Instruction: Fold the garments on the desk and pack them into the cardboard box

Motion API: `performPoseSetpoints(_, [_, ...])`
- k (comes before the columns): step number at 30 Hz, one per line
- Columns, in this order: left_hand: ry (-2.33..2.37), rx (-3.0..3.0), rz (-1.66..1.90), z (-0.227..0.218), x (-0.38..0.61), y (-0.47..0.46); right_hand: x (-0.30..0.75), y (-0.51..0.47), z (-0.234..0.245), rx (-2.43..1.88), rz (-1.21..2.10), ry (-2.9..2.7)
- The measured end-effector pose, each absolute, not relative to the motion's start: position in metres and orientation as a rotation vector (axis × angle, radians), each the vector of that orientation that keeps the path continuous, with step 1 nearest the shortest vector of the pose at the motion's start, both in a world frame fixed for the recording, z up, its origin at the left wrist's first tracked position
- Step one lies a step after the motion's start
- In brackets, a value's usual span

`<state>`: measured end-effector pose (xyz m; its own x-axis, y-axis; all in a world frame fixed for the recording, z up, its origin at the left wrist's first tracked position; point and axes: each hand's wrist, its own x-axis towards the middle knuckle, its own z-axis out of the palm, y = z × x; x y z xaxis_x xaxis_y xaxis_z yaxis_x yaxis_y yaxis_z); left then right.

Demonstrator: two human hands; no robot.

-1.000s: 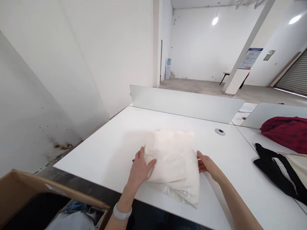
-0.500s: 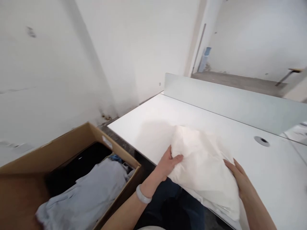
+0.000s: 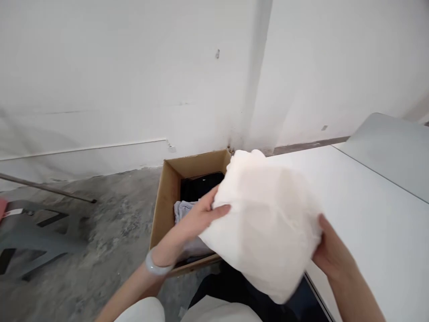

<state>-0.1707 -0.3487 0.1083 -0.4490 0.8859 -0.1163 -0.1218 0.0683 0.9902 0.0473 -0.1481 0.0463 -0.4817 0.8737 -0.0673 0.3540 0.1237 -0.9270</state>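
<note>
A: Quick — grip state?
B: Both hands on the white bundle (image 3: 268,232). Left hand (image 3: 197,217) pinches its left edge, thumb on the top face, most other fingers out of sight. Right hand (image 3: 331,252) takes the right edge, a fingertip against the side, the rest partly hidden.
A: So gripped from both sides?
B: Yes, closed on it left and right.
A: Where's the bundle exactly?
B: In front of the person's body, tilted, near corner hanging lowest. In view it overlaps the right side of the cardboard box (image 3: 169,185) and the edge of the white table (image 3: 365,214). Can't tell if it touches either. Soft, a bit creased, blurred at the lower edge.
A: Box contents?
B: Black item (image 3: 201,184) toward the far side, grey cloth (image 3: 182,208) nearer, part of it behind the left forearm and the bundle.
A: Anything on the arms?
B: Pale bracelet (image 3: 157,264) on the left wrist. Right wrist bare.
A: Surroundings, fast.
B: Grey panel (image 3: 395,147) along the table's far side, marked white wall (image 3: 134,67) behind. Box stands left of the table, near that wall. On the left, a thin pole (image 3: 50,188) and a grey slotted object (image 3: 40,235) over the rough concrete floor (image 3: 117,223) — object too blurred to name.
</note>
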Motion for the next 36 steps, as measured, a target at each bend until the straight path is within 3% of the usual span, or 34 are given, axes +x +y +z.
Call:
performPoseSetpoints(8, [1.686, 0.48, 1.409, 0.089, -0.291, -0.405, -0.092, -0.185, 0.006, -0.834, 1.906, -2.042])
performPoseSetpoints(16, [1.743, 0.554, 1.25, 0.077, -0.39, -0.394, -0.157, -0.212, -0.014, -0.725, 2.219, -1.943])
performPoseSetpoints(22, [1.885, 1.042, 0.748, 0.088, -0.477, -0.358, -0.206, -0.216, -0.024, -0.712, 2.56, -1.44])
performPoseSetpoints(24, [2.088, 1.176, 0.506, 0.077, -0.493, -0.341, -0.209, -0.215, -0.038, -0.825, 2.652, -1.546])
performPoseSetpoints(28, [2.564, 1.188, 0.182, 0.026, -0.48, -0.311, -0.184, -0.211, -0.061, -1.006, 2.586, -2.071])
performPoseSetpoints(33, [2.745, 0.993, 0.23, -0.039, -0.433, -0.303, -0.16, -0.204, -0.055, -0.55, 2.395, -2.593])
performPoseSetpoints(36, [2.784, 0.733, 0.282, -0.061, -0.426, -0.306, -0.16, -0.197, -0.058, -0.499, 2.253, -2.668])
